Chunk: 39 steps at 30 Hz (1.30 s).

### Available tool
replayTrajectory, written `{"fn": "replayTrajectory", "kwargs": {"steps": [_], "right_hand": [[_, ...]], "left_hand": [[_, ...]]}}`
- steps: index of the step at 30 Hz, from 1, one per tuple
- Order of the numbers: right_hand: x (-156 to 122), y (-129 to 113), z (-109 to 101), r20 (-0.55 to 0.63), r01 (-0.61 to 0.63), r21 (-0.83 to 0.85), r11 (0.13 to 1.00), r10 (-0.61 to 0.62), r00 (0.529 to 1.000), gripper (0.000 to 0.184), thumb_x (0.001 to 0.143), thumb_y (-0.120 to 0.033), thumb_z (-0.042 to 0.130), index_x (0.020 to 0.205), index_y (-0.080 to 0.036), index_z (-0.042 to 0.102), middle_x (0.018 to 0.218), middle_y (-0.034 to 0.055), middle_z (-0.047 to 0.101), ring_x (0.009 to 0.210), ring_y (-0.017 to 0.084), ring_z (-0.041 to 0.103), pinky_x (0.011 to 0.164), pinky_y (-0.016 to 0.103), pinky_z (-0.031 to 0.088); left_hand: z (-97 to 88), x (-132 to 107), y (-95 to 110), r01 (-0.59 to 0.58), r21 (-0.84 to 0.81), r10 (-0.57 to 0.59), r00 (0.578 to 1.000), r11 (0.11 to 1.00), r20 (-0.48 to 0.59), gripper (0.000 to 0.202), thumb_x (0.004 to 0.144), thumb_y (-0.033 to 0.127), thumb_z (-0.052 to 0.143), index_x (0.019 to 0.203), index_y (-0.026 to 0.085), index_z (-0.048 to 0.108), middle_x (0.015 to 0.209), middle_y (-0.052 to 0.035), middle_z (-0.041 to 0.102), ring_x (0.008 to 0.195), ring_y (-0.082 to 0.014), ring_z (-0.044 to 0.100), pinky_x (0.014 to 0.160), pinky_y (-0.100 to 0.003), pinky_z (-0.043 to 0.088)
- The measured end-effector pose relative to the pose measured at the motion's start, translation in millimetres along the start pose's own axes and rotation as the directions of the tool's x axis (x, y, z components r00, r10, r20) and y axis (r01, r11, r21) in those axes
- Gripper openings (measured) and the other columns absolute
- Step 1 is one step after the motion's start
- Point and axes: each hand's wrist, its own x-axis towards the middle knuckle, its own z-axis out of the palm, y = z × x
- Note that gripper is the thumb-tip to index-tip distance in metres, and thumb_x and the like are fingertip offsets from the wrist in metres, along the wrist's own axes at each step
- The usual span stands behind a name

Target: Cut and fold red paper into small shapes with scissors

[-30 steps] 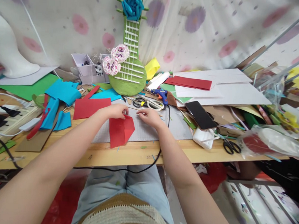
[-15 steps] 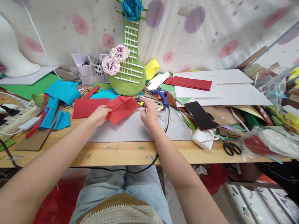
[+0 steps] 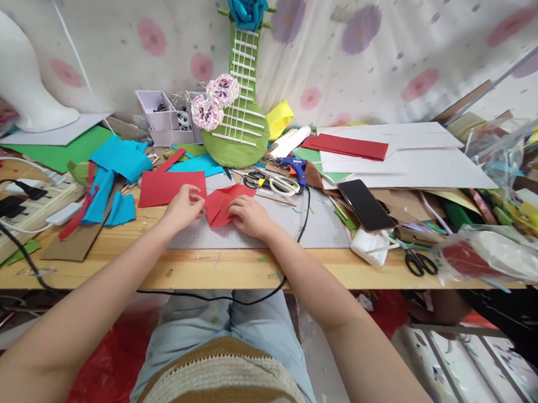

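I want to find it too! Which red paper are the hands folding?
Find the green guitar craft against the curtain, then look down to the grey mat. The folded red paper lies there between both hands, creased and pointed; the red sheet beside it lies flat.

folded paper (image 3: 221, 203) lies on the mat (image 3: 276, 229), scissors (image 3: 270, 182) behind it, phone (image 3: 366, 205) right.

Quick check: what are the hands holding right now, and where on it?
Both hands are on the folded red paper lying on the grey mat: the left hand pinches its left edge, the right hand presses down on its right side.
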Motion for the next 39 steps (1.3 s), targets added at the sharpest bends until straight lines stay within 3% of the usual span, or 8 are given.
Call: {"fn": "replayTrajectory", "kwargs": {"steps": [2,4,6,8,14,18,27,39], "right_hand": [[-2,-1,-3,0.024,0.003,0.001,1.0,-0.004,1.0,0.019,0.074,-0.008,0.052,0.083,-0.015,0.067,0.096,0.0083,0.065,0.093,0.02,0.051,0.086,0.032,0.039],[-3,-2,-6,0.047,-0.007,-0.002,1.0,0.007,0.999,0.018,0.074,-0.009,0.053,0.084,-0.015,0.068,0.093,0.0083,0.065,0.09,0.02,0.052,0.084,0.031,0.04],[-5,-4,-9,0.06,-0.023,0.001,1.0,0.023,0.998,0.016,0.074,-0.012,0.056,0.084,-0.014,0.068,0.092,0.0084,0.065,0.089,0.02,0.053,0.083,0.031,0.04],[-6,-5,-10,0.059,-0.031,0.025,0.999,0.029,0.998,0.015,0.074,-0.016,0.059,0.086,-0.014,0.067,0.092,0.0083,0.065,0.089,0.02,0.054,0.082,0.031,0.04],[-6,-1,-2,0.028,-0.051,0.224,0.973,0.046,0.999,0.005,0.076,-0.018,0.064,0.08,-0.016,0.064,0.088,0.0046,0.063,0.087,0.016,0.053,0.08,0.028,0.039],[-2,0,6,0.038,-0.125,0.28,0.952,0.119,0.992,0.014,0.082,-0.024,0.061,0.073,-0.014,0.062,0.084,0.0044,0.061,0.083,0.014,0.052,0.08,0.028,0.039],[5,-15,14,-0.024,-0.357,0.101,0.928,0.361,0.932,0.013,0.08,-0.022,0.059,0.069,-0.015,0.058,0.083,0.0041,0.056,0.08,0.015,0.051,0.073,0.026,0.039],[10,-19,21,-0.051,-0.408,0.027,0.913,0.409,0.911,0.011,0.08,-0.022,0.058,0.071,-0.015,0.058,0.083,0.0053,0.054,0.081,0.016,0.049,0.072,0.027,0.039]], "left_hand": [[-7.9,1,-7,-0.276,0.234,0.272,0.961,0.932,0.05,0.018,0.072,0.022,0.058,0.089,0.019,0.055,0.091,-0.0054,0.058,0.084,-0.0188,0.058,0.074,-0.034,0.049],[-10.8,0,-12,-0.497,0.318,0.453,0.867,0.807,0.206,0.009,0.075,0.024,0.055,0.082,0.019,0.057,0.092,-0.0057,0.058,0.091,-0.0202,0.055,0.081,-0.035,0.046],[-9.2,-2,-14,-0.618,0.299,0.519,0.78,0.727,0.349,0.007,0.077,0.024,0.052,0.079,0.02,0.057,0.089,-0.0052,0.059,0.09,-0.0202,0.054,0.082,-0.035,0.044],[-5.8,-4,-16,-0.664,0.294,0.537,0.737,0.687,0.41,0.008,0.078,0.024,0.051,0.079,0.02,0.058,0.087,-0.0049,0.06,0.087,-0.0201,0.053,0.082,-0.036,0.042],[-2.6,-8,-21,-0.657,0.354,0.54,0.751,0.665,0.381,0.013,0.082,0.03,0.05,0.082,0.02,0.058,0.09,-0.0055,0.062,0.089,-0.0215,0.053,0.084,-0.037,0.04],[-6.2,-10,-22,-0.667,0.33,0.539,0.739,0.668,0.403,0.016,0.085,0.033,0.047,0.084,0.02,0.057,0.091,-0.0051,0.063,0.093,-0.0213,0.054,0.086,-0.036,0.039],[-6.6,-20,-24,-0.632,0.402,0.493,0.772,0.662,0.402,0.017,0.082,0.028,0.048,0.095,0.022,0.057,0.106,-0.0063,0.062,0.107,-0.0237,0.051,0.094,-0.039,0.032],[-1.6,-20,-23,-0.605,0.426,0.479,0.795,0.673,0.372,0.016,0.085,0.028,0.043,0.092,0.021,0.056,0.102,-0.0067,0.061,0.102,-0.0239,0.05,0.091,-0.038,0.033]]}}
